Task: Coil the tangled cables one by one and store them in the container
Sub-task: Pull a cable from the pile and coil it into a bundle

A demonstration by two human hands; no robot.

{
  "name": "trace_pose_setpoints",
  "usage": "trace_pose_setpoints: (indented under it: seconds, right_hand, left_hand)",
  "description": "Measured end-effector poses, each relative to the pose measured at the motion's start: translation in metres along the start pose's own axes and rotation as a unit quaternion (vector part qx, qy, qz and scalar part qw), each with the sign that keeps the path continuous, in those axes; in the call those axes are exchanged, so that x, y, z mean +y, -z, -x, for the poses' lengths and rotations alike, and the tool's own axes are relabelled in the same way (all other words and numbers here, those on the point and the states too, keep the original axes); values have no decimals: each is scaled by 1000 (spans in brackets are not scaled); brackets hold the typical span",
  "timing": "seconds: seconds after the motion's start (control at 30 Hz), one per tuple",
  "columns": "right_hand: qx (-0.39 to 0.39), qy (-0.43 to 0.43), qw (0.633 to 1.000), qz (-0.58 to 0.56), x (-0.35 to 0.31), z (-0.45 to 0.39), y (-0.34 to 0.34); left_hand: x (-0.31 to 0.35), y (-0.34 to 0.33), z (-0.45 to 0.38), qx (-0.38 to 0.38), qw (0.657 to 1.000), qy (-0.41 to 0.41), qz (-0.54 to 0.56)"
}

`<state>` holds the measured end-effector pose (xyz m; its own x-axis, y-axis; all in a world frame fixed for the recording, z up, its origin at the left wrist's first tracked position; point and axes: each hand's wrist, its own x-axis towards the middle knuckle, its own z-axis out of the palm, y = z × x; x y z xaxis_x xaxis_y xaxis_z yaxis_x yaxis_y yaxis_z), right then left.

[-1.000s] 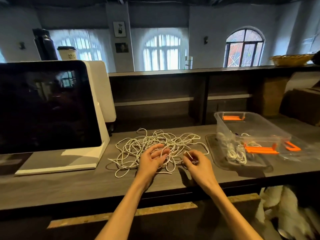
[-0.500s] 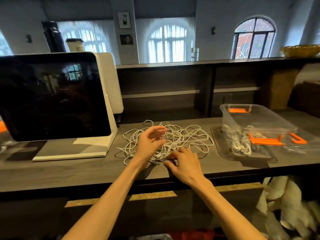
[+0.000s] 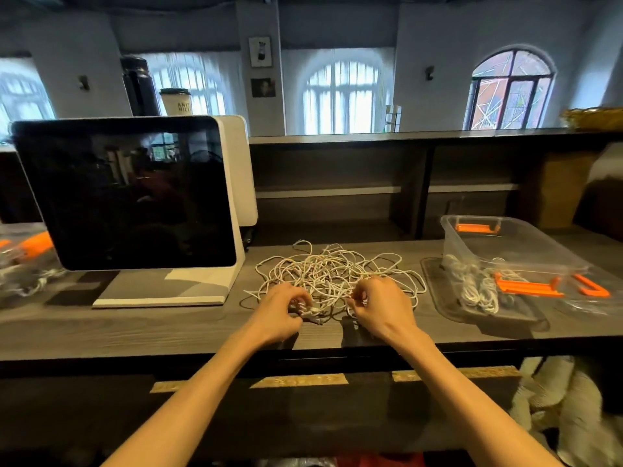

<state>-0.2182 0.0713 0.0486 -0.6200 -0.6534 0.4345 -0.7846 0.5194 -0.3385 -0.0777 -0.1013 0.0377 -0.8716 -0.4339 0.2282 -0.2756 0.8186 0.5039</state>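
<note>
On the table (image 3: 168, 328), both hands are working the tangled cables (image 3: 330, 271): left grip (image 3: 279, 310) and right grip (image 3: 381, 305) each pinching strands.

Dark wood-grain counter (image 3: 135, 328). Left on it: white-framed monitor (image 3: 124, 193), dark screen, on a white stand. Behind the monitor, a black bottle (image 3: 140, 85) and a paper cup (image 3: 175, 101) with a dark lid. Raised ledge (image 3: 404, 134) runs along the back, woven basket (image 3: 593, 117) at its far right. Open shelf (image 3: 337, 190) under the ledge. Back wall: arched windows (image 3: 340, 92), two small framed pictures (image 3: 260, 51) stacked between them. Brown cardboard box (image 3: 556, 190) at right, under the ledge.
</note>
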Motion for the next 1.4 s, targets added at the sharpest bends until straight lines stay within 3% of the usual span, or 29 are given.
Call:
trace_pose_setpoints:
  seconds: [0.13, 0.23, 0.4, 0.5, 0.63, 0.77, 0.83, 0.9, 0.93, 1.0, 1.07, 1.13, 1.23, 1.3, 1.4]
  right_hand:
    - [4, -11, 999, 34, -4, 11, 0]
    - [43, 34, 998, -22, -8, 16, 4]
    - [-58, 137, 987, -68, -17, 6, 8]
    - [-10, 100, 983, -151, -20, -6, 13]
    - [18, -26, 932, -361, -19, -27, 42]
    - [38, -106, 886, -450, -7, -44, 66]
    - [27, -118, 914, -388, 1, -51, 77]
    - [-19, -100, 978, -181, 0, -52, 90]
    - [-29, -61, 996, -53, -5, -51, 93]
    - [1, 60, 998, 30, -27, -47, 98]
    - [-35, 120, 991, -55, -48, -47, 104]
    - [-95, 111, 978, -151, -60, -48, 106]
    - [15, 115, 965, -233, -51, -51, 112]
    - [95, 55, 953, -282, -35, -53, 121]
    - [71, -24, 977, -202, -18, -57, 124]
  left_hand:
    - [3, -4, -2, 22, 999, -11, -37]
    - [4, 1, -6, 60, 998, -28, -8]
    - [20, 14, -7, 103, 984, -60, 129]
    - [31, 25, -10, 101, 977, -80, 170]
    - [35, 48, -10, -2, 952, -4, 305]
    - [29, 70, -13, -18, 939, 4, 342]
    - [28, 78, -15, -9, 929, -1, 370]
    - [39, 85, -16, 2, 933, -4, 361]
    - [45, 87, -19, 6, 939, -12, 344]
    - [62, 92, -25, -5, 952, -31, 304]
    - [72, 95, -31, -34, 959, -49, 278]
    - [78, 98, -32, -39, 964, -49, 259]
    - [80, 109, -24, -59, 962, -35, 263]
    - [71, 118, -16, -81, 947, -6, 312]
    - [59, 125, -5, -99, 906, 27, 411]
